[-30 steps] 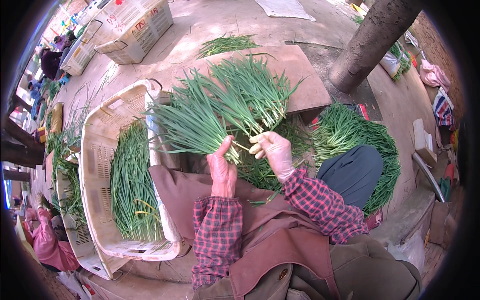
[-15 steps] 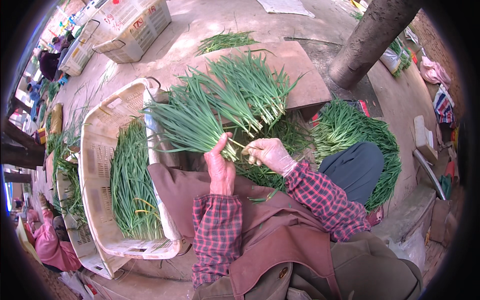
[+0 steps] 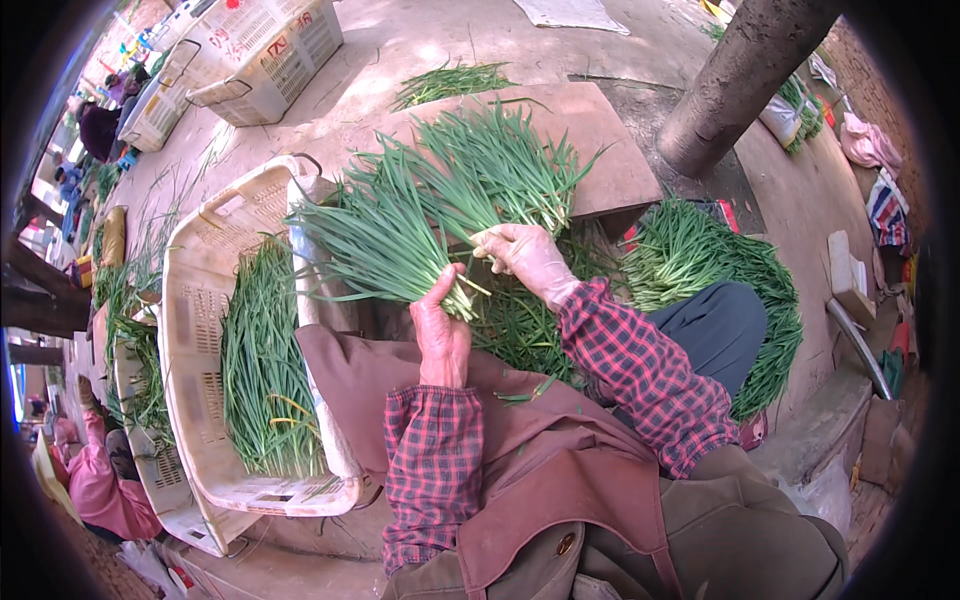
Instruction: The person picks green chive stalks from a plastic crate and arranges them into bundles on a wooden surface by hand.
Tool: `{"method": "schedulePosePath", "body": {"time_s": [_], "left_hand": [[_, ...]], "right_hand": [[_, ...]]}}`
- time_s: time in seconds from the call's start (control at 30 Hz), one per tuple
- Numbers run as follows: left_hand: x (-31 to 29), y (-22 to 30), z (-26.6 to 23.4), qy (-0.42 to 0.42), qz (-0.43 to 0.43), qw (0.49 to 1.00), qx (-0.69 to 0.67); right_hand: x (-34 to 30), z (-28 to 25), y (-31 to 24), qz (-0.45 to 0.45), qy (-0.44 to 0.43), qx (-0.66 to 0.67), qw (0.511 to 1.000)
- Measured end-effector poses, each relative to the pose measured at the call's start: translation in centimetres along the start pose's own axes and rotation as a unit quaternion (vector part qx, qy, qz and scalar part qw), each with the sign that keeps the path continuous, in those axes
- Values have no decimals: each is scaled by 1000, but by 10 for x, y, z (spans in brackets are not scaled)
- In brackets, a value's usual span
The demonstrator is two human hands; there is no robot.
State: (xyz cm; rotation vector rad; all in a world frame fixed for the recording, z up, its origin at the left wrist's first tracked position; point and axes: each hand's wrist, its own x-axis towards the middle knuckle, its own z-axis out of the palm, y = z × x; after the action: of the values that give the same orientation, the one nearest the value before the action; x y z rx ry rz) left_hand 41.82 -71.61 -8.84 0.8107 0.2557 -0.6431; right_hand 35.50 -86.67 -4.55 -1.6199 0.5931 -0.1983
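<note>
A fanned bunch of garlic chives (image 3: 375, 250) is gripped near its pale stem ends by my left hand (image 3: 440, 335), the leaves spreading up and left. My right hand (image 3: 532, 262), in a thin pale glove, is closed in a pinch at the stem ends of the chives lying beside that bunch. Just what sits between its fingertips is partly hidden. More loose chives (image 3: 530, 175) lie across a low brown board (image 3: 615, 150) in front of me. Beneath my hands, a darker heap of chives (image 3: 525, 315) shows between the board and my apron.
A cream plastic crate (image 3: 180, 330) holding chives (image 3: 262, 370) stands at my left. To my right, a large chive pile (image 3: 730, 275) lies by my knee. A thick post (image 3: 735, 95) rises beyond the board. Stacked crates (image 3: 265, 75) stand far left; a person in pink (image 3: 105, 480) is nearby.
My right hand has moved up and slightly left, from below the stem ends in my left hand to the chives on the board. My left hand keeps its bunch almost still.
</note>
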Motion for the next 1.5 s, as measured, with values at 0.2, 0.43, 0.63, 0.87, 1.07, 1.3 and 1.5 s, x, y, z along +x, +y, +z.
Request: {"method": "schedulePosePath", "body": {"time_s": [0.2, 0.43, 0.63, 0.87, 1.07, 1.3, 1.5], "left_hand": [[1, -2, -5, -27, 4, 999, -21], [3, -1, -11, -18, -14, 998, -61], [-2, 3, -6, -14, -16, 999, -38], [2, -1, -4, -14, -5, 998, -65], [-1, 1, -6, -26, -19, 998, -47], [7, -4, -13, -21, -5, 999, -49], [3, 1, -9, -23, -6, 995, -98]], "right_hand": [[41, 33, 23, 93, -24, 61, 994], [31, 22, 19, 66, -14, 222, 973], [-9, -14, 7, -24, -38, 108, 993], [-45, 3, 11, -77, -165, 100, 978], [-42, 19, 21, -17, -156, 114, 981], [-43, 10, 30, 30, -150, 151, 977], [-51, -18, 66, 79, -7, 55, 995]]}}
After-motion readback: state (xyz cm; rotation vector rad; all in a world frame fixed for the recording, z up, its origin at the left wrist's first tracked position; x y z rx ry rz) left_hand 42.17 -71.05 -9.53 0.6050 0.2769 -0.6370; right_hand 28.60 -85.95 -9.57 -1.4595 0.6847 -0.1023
